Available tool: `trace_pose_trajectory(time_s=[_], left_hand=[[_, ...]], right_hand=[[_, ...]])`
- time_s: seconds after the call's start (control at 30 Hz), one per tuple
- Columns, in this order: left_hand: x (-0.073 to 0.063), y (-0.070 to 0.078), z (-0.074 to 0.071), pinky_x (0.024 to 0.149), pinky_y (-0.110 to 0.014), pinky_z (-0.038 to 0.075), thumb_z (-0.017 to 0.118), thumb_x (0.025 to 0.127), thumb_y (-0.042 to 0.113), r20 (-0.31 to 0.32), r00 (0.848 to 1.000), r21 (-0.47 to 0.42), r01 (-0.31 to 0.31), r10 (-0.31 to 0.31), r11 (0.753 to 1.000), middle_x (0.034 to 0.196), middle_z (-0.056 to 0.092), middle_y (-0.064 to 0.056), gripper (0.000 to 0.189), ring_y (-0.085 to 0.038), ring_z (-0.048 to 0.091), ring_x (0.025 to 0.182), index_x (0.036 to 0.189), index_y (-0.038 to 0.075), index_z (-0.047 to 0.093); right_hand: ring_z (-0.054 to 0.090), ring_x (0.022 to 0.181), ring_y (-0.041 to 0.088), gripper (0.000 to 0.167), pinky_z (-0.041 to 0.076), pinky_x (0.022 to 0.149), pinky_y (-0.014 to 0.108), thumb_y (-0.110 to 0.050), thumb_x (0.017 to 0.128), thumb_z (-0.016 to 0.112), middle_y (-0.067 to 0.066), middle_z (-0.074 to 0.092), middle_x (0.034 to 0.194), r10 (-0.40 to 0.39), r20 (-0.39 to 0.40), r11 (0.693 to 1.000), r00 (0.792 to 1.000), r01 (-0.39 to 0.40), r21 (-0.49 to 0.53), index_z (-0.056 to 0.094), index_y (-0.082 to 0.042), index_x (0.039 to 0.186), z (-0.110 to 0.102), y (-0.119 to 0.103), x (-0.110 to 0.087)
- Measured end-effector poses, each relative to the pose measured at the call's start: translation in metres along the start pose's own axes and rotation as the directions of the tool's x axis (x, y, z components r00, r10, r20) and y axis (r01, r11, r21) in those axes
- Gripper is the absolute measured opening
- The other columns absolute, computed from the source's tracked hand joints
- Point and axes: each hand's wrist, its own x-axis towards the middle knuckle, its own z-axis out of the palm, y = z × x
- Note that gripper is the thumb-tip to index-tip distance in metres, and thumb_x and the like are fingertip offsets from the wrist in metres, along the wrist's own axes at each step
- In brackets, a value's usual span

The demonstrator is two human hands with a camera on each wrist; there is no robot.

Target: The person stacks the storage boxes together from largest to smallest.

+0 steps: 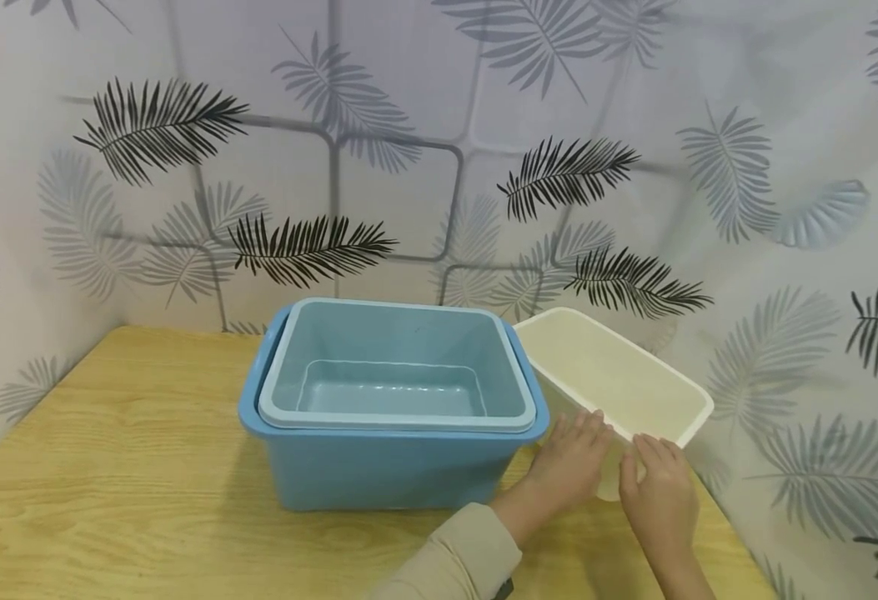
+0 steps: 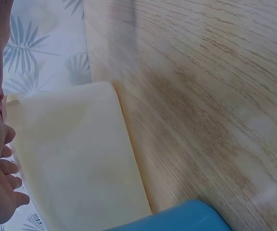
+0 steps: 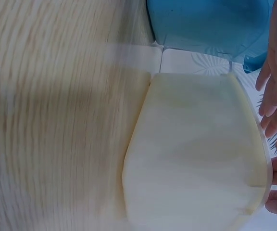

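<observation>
A cream plastic storage bin [image 1: 611,375] stands at the right of the table, its open top facing up. My right hand [image 1: 659,492] grips its near rim close to the right corner, thumb on the outer side. Farther left along that rim, my left hand [image 1: 566,462] rests with fingers fairly straight, as the right wrist view also shows. Close by on the left is a bigger blue bin [image 1: 393,471], with a lighter grey-blue bin [image 1: 401,342] nested inside it. The cream bin's plain outer wall [image 2: 81,159] fills much of the left wrist view.
The wood-grain table [image 1: 108,467] extends left of the blue bins. Behind and to the right hangs a pale leaf-patterned cloth [image 1: 799,350], close to the cream bin's far side. The blue bin's edge [image 2: 186,219] sits near the cream wall.
</observation>
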Motion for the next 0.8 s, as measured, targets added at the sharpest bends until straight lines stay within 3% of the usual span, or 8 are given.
trace_pose_trajectory(time_s=[0.23, 0.47, 0.63, 0.8], left_hand=[[0.0, 0.002, -0.003, 0.113, -0.036, 0.028, 0.044, 0.096, 0.03, 0.02, 0.999, -0.01, -0.041, 0.042, 0.999, 0.152, 0.028, -0.002, 0.049, -0.02, 0.027, 0.141, 0.143, 0.021, 0.034], [0.009, -0.007, 0.001, 0.116, -0.035, 0.02, 0.045, 0.095, 0.03, 0.079, 0.996, -0.014, 0.047, -0.046, 0.999, 0.153, 0.025, -0.002, 0.056, -0.022, 0.019, 0.143, 0.146, 0.017, 0.028], [0.009, -0.01, 0.005, 0.118, -0.036, 0.012, 0.048, 0.093, 0.03, 0.096, 0.993, -0.035, 0.069, -0.065, 0.997, 0.155, 0.021, -0.002, 0.063, -0.021, 0.011, 0.145, 0.148, 0.013, 0.022], [0.009, -0.009, 0.007, 0.118, -0.036, 0.014, 0.047, 0.094, 0.032, 0.088, 0.993, 0.028, 0.072, -0.074, 0.997, 0.155, 0.022, -0.001, 0.063, -0.023, 0.013, 0.145, 0.148, 0.012, 0.023]], right_hand=[[0.058, 0.087, 0.05, 0.018, 0.05, 0.072, 0.059, 0.001, 0.077, 0.059, 0.03, 0.066, 0.091, 0.062, -0.022, 0.998, 0.998, -0.062, 0.003, 0.065, 0.014, 0.088, -0.004, 0.005, -0.001], [0.053, 0.104, 0.053, 0.032, 0.044, 0.084, 0.063, 0.001, 0.073, 0.062, 0.033, 0.062, 0.106, 0.057, 0.054, 0.998, 0.997, -0.057, 0.002, 0.062, 0.014, 0.102, -0.004, -0.001, -0.001], [0.049, 0.11, 0.055, 0.037, 0.042, 0.087, 0.064, 0.0, 0.074, 0.065, 0.032, 0.059, 0.113, 0.035, 0.118, 0.999, 0.992, -0.034, -0.015, 0.06, 0.013, 0.108, -0.004, -0.006, -0.002], [0.05, 0.109, 0.054, 0.035, 0.04, 0.091, 0.063, -0.002, 0.077, 0.063, 0.031, 0.059, 0.113, 0.054, 0.163, 0.998, 0.985, -0.049, -0.032, 0.06, 0.013, 0.109, -0.006, -0.005, -0.002]])
